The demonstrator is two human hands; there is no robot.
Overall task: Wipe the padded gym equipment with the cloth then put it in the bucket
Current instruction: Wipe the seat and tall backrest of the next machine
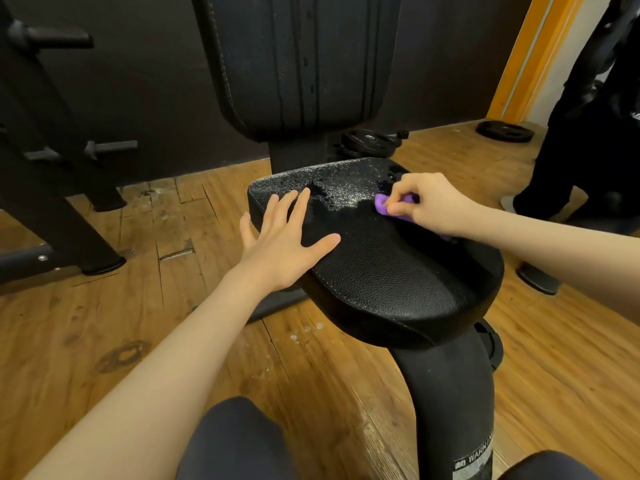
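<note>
A black padded seat (381, 271) fills the middle of the view, its far part speckled with droplets. Behind it rises the black padded backrest (294, 64), streaked with wet runs. My right hand (429, 202) grips a small purple cloth (381, 204) and presses it on the seat's far right part. My left hand (287, 233) lies flat with fingers spread on the seat's left edge. No bucket is in view.
Wooden floor all around. A black machine frame (52, 168) stands at the left. Weight plates (370, 140) lie behind the seat and at the far right (504, 130). A person in dark trousers (588, 133) stands at the right. The seat's black post (450, 393) drops below.
</note>
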